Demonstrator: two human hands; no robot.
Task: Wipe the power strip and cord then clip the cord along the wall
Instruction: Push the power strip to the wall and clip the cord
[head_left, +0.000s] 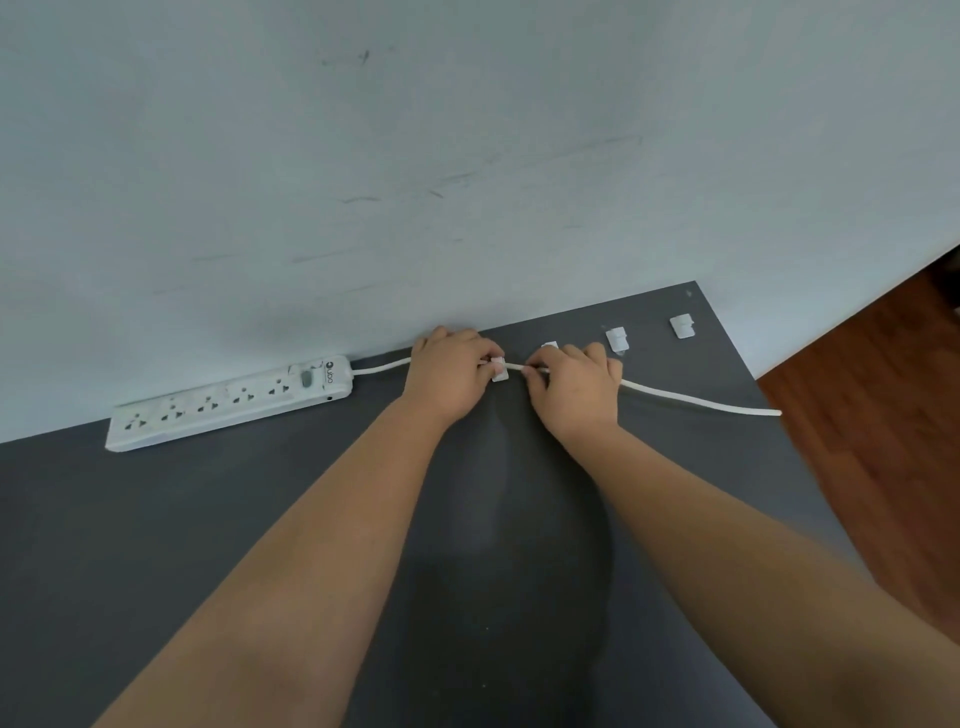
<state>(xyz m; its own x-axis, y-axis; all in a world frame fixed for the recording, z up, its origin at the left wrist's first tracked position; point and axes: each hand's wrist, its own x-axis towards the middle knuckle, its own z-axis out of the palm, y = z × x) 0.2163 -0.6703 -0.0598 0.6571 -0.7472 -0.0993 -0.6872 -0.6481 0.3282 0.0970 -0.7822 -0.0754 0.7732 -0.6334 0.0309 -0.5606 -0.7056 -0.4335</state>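
Note:
A white power strip (228, 401) lies on the dark grey table (208, 545) against the pale wall (415, 156). Its white cord (691, 400) runs right along the table and off the right edge. My left hand (447, 376) pinches a small white cord clip (498, 371) where the cord passes through it. Just right of that clip, my right hand (576, 387) grips the cord with curled fingers. Another clip (549, 346) peeks out behind my right hand.
Two more white clips (617, 339) (682, 326) lie on the table near the wall at the right. The table's right edge (748, 358) drops to a brown wooden floor (883, 415).

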